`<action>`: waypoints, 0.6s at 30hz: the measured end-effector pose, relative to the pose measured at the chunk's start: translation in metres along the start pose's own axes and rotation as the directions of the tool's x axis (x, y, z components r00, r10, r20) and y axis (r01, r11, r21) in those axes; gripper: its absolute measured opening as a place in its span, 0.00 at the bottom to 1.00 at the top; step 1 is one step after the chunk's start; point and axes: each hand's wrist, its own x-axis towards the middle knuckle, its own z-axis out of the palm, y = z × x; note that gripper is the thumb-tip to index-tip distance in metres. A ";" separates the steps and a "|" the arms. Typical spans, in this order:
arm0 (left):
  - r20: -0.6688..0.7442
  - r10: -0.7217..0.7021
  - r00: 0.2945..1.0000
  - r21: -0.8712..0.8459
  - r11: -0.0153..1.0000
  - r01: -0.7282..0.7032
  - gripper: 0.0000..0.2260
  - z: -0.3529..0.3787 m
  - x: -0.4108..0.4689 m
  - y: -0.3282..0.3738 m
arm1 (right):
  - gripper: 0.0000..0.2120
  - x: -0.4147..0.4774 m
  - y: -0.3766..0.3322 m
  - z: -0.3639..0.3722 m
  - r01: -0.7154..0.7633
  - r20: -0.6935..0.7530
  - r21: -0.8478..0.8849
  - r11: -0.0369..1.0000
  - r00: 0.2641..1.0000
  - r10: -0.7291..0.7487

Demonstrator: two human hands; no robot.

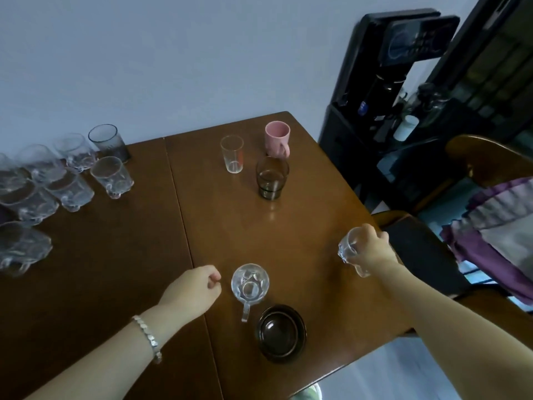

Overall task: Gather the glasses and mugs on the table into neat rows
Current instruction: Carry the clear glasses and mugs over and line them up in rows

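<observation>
My right hand (372, 249) grips a clear glass (347, 249) near the table's right edge. My left hand (196, 290) hovers with curled fingers, holding nothing, just left of a clear handled mug (249, 283). A dark smoked glass (281, 333) stands near the front edge beside that mug. Farther back stand a pink mug (277, 140), a clear tumbler (232, 153) and a second smoked glass (272, 177). Several clear glasses (69, 186) are grouped in rows at the far left, with a grey one (109, 142) at the back.
The brown wooden table (129, 269) has a seam running front to back. A black water dispenser (389, 82) stands beyond the right corner. A wooden chair (484, 157) with purple fabric (490, 226) sits to the right.
</observation>
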 end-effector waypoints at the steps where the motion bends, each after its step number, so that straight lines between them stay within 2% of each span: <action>1: -0.006 -0.008 1.000 -0.002 1.000 0.008 0.13 0.000 0.000 0.004 | 0.39 0.003 0.002 0.001 -0.020 -0.028 -0.001 1.000 0.999 0.020; 3: -0.001 0.003 1.000 -0.015 1.000 -0.003 0.19 0.002 0.003 0.012 | 0.41 0.000 0.004 0.001 -0.051 -0.030 0.042 0.998 0.998 0.053; 6: 0.047 0.075 0.996 0.024 0.997 -0.076 0.34 0.012 0.011 0.025 | 0.35 -0.008 0.007 0.001 0.061 -0.036 0.077 0.995 0.998 -0.058; 9: 0.140 0.076 0.987 0.082 0.993 -0.088 0.43 0.027 0.024 0.037 | 0.34 -0.022 0.005 -0.006 0.115 -0.041 0.146 0.983 0.993 -0.111; 13: 0.206 0.023 0.978 0.169 0.984 -0.059 0.43 0.045 0.036 0.047 | 0.38 -0.044 -0.010 -0.015 0.229 -0.055 0.153 0.961 0.973 -0.223; 15: 0.153 0.036 0.988 0.202 0.977 -0.067 0.40 0.049 0.038 0.048 | 0.40 -0.052 -0.021 -0.016 0.283 -0.067 0.147 0.948 0.959 -0.276; 18: 0.065 0.050 0.997 0.148 0.987 -0.059 0.38 0.048 0.031 0.040 | 0.41 -0.062 -0.042 -0.014 0.350 -0.068 0.165 0.922 0.937 -0.344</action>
